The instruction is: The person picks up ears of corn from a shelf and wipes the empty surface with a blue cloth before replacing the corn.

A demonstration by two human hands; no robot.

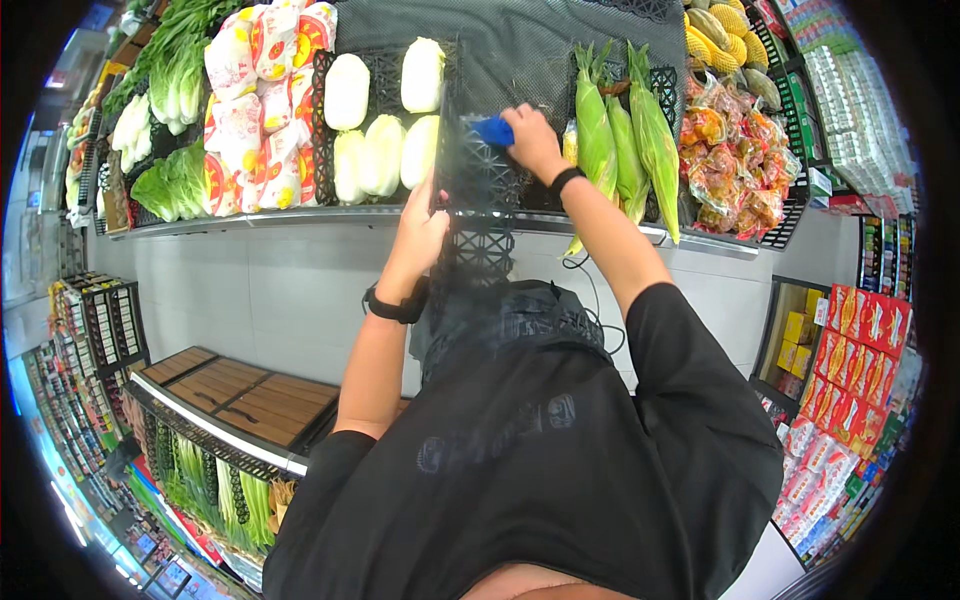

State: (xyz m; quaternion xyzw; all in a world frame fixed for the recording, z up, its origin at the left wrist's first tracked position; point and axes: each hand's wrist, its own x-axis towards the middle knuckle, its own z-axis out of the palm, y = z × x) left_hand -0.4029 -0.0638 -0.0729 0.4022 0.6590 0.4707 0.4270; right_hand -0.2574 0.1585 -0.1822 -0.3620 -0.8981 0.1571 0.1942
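Observation:
My left hand [422, 222] grips the edge of a black plastic lattice panel [478, 215], which stands tilted up from the produce shelf toward my chest. My right hand [531, 140] presses a small blue cloth [492, 130] against the top of that panel. A black band sits on each wrist. Pale napa cabbages [380, 155] lie just left of the panel. Green corn ears in husk [628, 135] lie just right of my right forearm.
Bagged red-and-white packs [255, 110] and leafy greens [175, 185] fill the shelf's left end. Bagged produce [735, 160] and yellow corn cobs [722, 35] lie at the right. A wooden-topped display [235, 395] with greens stands at lower left. Red packaged goods [855, 370] line the right.

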